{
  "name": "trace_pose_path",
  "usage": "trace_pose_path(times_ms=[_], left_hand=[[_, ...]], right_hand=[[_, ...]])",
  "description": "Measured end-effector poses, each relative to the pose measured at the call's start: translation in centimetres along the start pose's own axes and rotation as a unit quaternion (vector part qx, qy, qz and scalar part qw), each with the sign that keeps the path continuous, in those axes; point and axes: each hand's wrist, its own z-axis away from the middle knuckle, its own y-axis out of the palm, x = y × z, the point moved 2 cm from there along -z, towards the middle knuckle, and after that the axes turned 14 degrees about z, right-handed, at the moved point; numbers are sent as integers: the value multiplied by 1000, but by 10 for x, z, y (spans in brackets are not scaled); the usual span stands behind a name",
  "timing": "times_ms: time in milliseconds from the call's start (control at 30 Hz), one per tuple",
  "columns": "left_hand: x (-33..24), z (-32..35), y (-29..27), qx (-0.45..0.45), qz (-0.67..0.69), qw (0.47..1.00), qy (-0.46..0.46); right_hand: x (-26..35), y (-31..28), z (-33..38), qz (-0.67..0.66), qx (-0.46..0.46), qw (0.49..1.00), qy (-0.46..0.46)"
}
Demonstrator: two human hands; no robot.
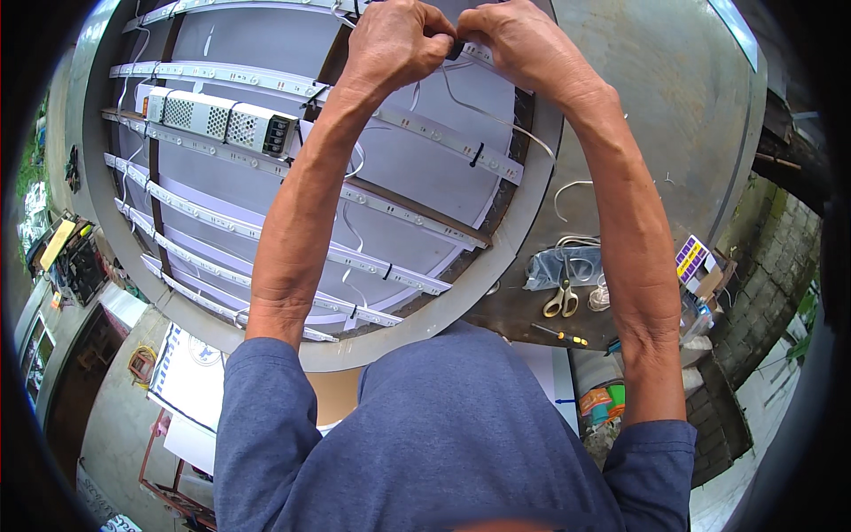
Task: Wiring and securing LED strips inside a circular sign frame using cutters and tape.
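At the top of the view, my left hand (pixel 397 46) and my right hand (pixel 525 43) come close together over the far part of a round sign frame (pixel 390 348). A small black piece (pixel 456 49) shows between their fingertips; its kind is unclear. The left thumb and fingers pinch it. My right fingers are pressed together beside it, and what they hold is hidden. Under my hands run white LED strips (pixel 434 133) on bars, with thin white wire (pixel 501 118) hanging loose near the right wrist. A perforated metal power supply (pixel 222 122) is strapped across the bars, left of my left forearm.
On the metal table (pixel 638 53) to the right lie scissors (pixel 562 300), a yellow-handled screwdriver (pixel 560 335), a ball of white string (pixel 600 297) and a grey plastic packet (pixel 545 269). A printed white panel (pixel 186 381) is at lower left. A block wall (pixel 771 257) stands far right.
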Motion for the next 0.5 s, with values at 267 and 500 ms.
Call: trace_pose_path(times_ms=[267, 500], left_hand=[[-11, 12, 4, -79, -41, 981, 174], [-26, 14, 3, -117, 2, 970, 213]], right_hand=[[-13, 1, -36, 71, 94, 991, 67], [-20, -2, -51, 58, 216, 972, 70]])
